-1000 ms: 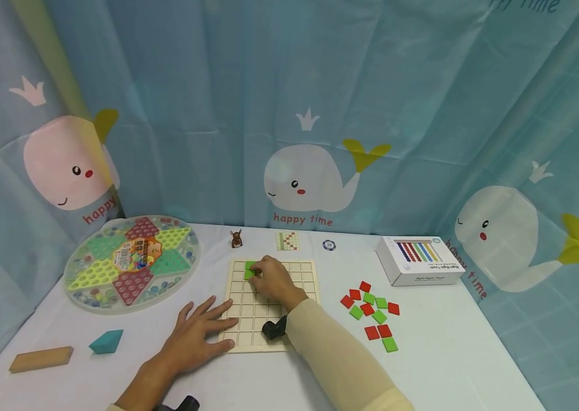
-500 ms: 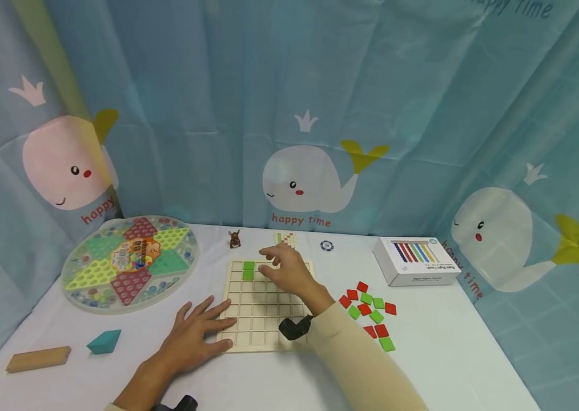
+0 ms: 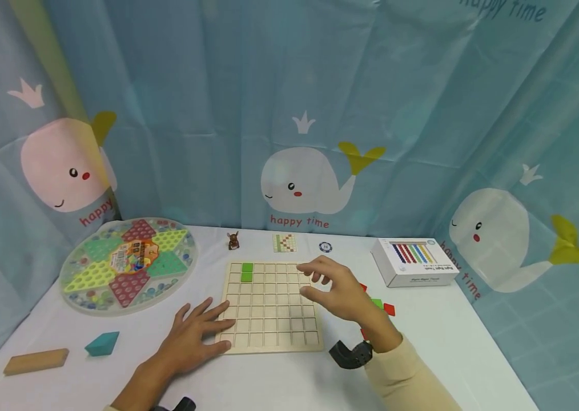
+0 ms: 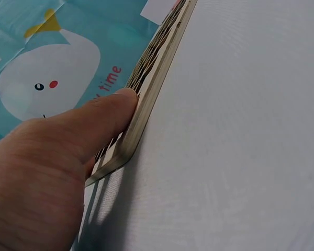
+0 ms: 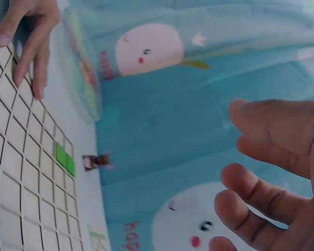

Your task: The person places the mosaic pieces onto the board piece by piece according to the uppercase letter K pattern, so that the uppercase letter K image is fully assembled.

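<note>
The left hand lies flat with straight fingers on the near left edge of the wooden grid board, which sits in the middle of the white table. Two green tiles sit in its far left corner. The right hand hangs over the board's right edge, its grip loose and holding nothing, with red and green tiles just past it.

You have a pale wooden grid board ruled into squares, with two green tiles on it. Red and green loose tiles lie on the white surface. The round game board carries red, green and yellow triangles. The blue curtain shows white whales.
</note>
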### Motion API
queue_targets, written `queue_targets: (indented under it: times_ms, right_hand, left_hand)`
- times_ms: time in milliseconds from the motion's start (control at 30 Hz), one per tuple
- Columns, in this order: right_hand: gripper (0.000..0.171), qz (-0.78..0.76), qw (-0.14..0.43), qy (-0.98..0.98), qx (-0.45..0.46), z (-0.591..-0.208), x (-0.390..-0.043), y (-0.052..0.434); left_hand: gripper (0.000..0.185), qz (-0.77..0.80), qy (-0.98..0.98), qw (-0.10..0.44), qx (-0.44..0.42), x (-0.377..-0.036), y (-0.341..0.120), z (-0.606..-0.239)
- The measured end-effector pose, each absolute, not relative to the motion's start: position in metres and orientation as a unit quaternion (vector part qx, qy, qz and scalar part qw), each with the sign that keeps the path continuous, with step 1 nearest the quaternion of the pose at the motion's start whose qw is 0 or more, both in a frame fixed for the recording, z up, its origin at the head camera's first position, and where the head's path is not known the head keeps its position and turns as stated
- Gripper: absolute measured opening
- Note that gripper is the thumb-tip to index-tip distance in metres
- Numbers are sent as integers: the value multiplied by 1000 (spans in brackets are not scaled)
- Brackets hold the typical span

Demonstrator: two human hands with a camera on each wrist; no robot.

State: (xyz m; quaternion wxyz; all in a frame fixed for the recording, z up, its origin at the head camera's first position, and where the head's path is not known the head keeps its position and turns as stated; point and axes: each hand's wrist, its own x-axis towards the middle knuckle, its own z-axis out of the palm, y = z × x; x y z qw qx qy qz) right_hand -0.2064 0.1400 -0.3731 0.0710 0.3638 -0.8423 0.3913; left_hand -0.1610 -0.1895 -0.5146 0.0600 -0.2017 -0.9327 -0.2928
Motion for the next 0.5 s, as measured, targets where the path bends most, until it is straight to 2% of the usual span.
queue_targets:
  times_ms: [233, 500]
  right_hand:
    - [37, 401, 103, -836, 361, -368, -179, 175]
    - [40, 392, 118, -856, 315, -383, -164, 217]
  left_hand:
    - [46, -293, -932, 61, -204, -161, -192, -516]
    - [48, -294, -933, 52, -199, -162, -191, -517]
